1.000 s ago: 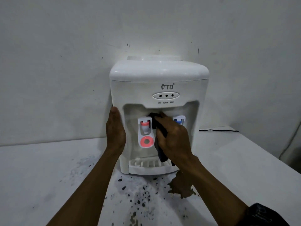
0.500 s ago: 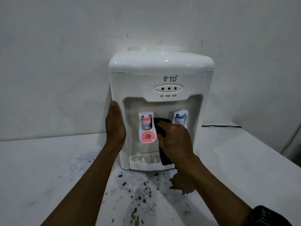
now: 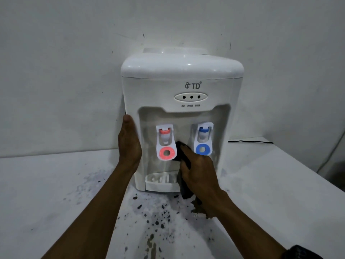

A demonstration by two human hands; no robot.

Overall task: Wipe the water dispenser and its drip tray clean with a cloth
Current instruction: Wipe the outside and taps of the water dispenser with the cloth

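Note:
A white tabletop water dispenser [image 3: 182, 71] stands against the wall, with a red tap [image 3: 166, 142] and a blue tap [image 3: 203, 139] in its front recess. My left hand [image 3: 129, 143] lies flat against the dispenser's left side. My right hand [image 3: 199, 176] grips a dark cloth [image 3: 183, 187] and presses it on the recess wall between the two taps, low down. The cloth hangs over the right part of the white drip tray [image 3: 158, 181], hiding it.
The white table [image 3: 56, 184] has dark specks and smears [image 3: 155, 217] in front of the dispenser, plus a brown stain by my right wrist. A black cable [image 3: 250, 141] runs along the table behind the dispenser's right side. The table's edge falls off at the right.
My right hand and the cloth have slid down from the top of the recess to between the tap levers, uncovering the blue tap. My left hand has stayed on the side.

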